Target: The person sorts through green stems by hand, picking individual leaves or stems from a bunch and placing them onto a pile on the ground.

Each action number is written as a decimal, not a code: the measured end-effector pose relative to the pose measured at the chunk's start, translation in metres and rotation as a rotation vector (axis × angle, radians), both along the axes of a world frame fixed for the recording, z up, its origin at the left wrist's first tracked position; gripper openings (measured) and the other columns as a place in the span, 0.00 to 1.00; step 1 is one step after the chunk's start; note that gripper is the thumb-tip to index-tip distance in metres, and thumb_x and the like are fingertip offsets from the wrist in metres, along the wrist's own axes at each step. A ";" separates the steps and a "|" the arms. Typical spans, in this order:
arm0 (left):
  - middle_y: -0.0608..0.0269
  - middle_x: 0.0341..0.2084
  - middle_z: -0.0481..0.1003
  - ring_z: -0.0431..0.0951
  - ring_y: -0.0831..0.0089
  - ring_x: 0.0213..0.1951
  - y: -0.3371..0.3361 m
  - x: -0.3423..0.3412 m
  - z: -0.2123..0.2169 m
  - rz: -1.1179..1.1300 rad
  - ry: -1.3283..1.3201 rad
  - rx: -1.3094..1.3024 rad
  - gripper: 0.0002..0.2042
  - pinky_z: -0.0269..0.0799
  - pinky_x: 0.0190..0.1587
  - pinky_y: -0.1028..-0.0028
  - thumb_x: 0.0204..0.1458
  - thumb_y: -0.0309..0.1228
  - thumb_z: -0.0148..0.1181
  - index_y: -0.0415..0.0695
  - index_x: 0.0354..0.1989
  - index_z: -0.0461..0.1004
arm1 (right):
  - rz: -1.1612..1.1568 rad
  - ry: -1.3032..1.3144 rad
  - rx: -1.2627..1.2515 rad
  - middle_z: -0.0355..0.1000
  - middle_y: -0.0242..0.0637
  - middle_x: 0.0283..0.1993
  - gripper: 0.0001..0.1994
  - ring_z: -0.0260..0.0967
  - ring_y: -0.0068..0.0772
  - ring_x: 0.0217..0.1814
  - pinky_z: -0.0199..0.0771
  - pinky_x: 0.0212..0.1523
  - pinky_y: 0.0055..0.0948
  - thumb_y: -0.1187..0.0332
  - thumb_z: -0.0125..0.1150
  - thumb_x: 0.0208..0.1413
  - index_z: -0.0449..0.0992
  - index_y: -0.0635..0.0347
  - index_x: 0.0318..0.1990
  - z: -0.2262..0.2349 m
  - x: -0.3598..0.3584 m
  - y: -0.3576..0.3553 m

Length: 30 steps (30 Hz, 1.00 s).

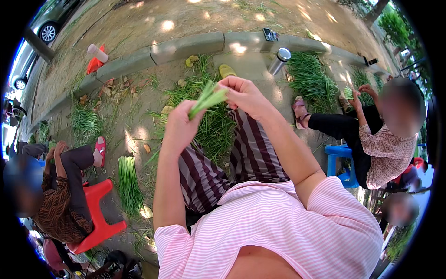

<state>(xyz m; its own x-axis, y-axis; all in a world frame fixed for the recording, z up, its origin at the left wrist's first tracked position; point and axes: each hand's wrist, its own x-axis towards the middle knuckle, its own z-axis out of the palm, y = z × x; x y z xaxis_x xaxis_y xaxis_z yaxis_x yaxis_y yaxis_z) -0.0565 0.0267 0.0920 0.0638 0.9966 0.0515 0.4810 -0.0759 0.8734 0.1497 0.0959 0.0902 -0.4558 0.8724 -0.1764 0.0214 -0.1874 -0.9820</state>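
Before my lap, my left hand [179,123] is closed round a small bunch of green chives [207,99], pale ends slanting up to the right. My right hand [246,97] pinches at the upper end of the same bunch, thumb and fingers pressed together; its fingertips are partly blurred. Below my hands, between my striped trouser legs, a loose heap of chives [211,135] covers the ground. To the left of my left forearm lies a neat bundle of chives [129,183], white ends aligned.
A concrete kerb [190,48] runs across ahead, with a phone [268,34] on it. Near it stands a steel flask [279,61]. More chives [309,76] lie right. Seated people flank me, one on a red stool [100,216], another by a blue stool [341,162].
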 end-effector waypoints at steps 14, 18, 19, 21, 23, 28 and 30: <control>0.62 0.29 0.77 0.76 0.75 0.33 0.037 -0.123 0.057 1.102 -0.486 0.829 0.12 0.73 0.45 0.74 0.63 0.32 0.51 0.35 0.41 0.74 | 0.235 -1.017 0.213 0.78 0.43 0.42 0.15 0.74 0.46 0.48 0.74 0.48 0.42 0.56 0.58 0.55 0.81 0.52 0.44 -0.189 -0.043 0.042; 0.67 0.21 0.70 0.74 0.73 0.33 0.037 -0.108 0.001 0.919 -0.802 0.406 0.14 0.72 0.50 0.66 0.64 0.35 0.52 0.34 0.46 0.70 | 0.245 -1.000 0.075 0.78 0.42 0.39 0.12 0.75 0.46 0.45 0.75 0.46 0.43 0.59 0.59 0.54 0.82 0.52 0.41 -0.259 -0.054 0.052; 0.69 0.17 0.65 0.69 0.77 0.28 0.036 -0.087 -0.006 0.915 -0.808 0.248 0.13 0.72 0.46 0.67 0.64 0.35 0.51 0.35 0.46 0.70 | 0.193 -1.041 0.089 0.78 0.42 0.38 0.10 0.75 0.46 0.44 0.75 0.46 0.43 0.61 0.59 0.54 0.82 0.52 0.38 -0.275 -0.053 0.052; 0.72 0.16 0.64 0.65 0.81 0.22 0.026 -0.055 -0.039 0.766 -1.023 -0.005 0.13 0.72 0.38 0.70 0.63 0.36 0.53 0.36 0.44 0.71 | 0.102 -1.085 0.118 0.78 0.41 0.36 0.10 0.76 0.45 0.42 0.75 0.44 0.42 0.61 0.59 0.52 0.82 0.52 0.37 -0.309 -0.046 0.061; 0.73 0.18 0.64 0.64 0.81 0.21 0.018 -0.039 -0.059 0.617 -1.338 -0.437 0.11 0.71 0.36 0.72 0.63 0.35 0.52 0.39 0.43 0.72 | 0.051 -1.138 0.133 0.79 0.40 0.36 0.09 0.76 0.44 0.41 0.76 0.43 0.43 0.60 0.60 0.52 0.82 0.51 0.36 -0.331 -0.041 0.071; 0.74 0.19 0.63 0.61 0.83 0.21 0.037 -0.052 -0.063 0.549 -1.342 -0.484 0.12 0.69 0.35 0.75 0.65 0.36 0.49 0.39 0.42 0.73 | 0.105 -1.138 0.118 0.76 0.39 0.41 0.08 0.74 0.44 0.45 0.74 0.46 0.42 0.63 0.61 0.52 0.81 0.51 0.37 -0.368 -0.044 0.084; 0.74 0.19 0.63 0.61 0.83 0.21 0.041 -0.056 -0.064 0.580 -1.376 -0.444 0.12 0.69 0.35 0.75 0.65 0.36 0.48 0.40 0.42 0.74 | 0.116 -1.143 0.107 0.74 0.38 0.42 0.08 0.73 0.43 0.46 0.74 0.47 0.40 0.63 0.62 0.53 0.80 0.51 0.38 -0.376 -0.052 0.085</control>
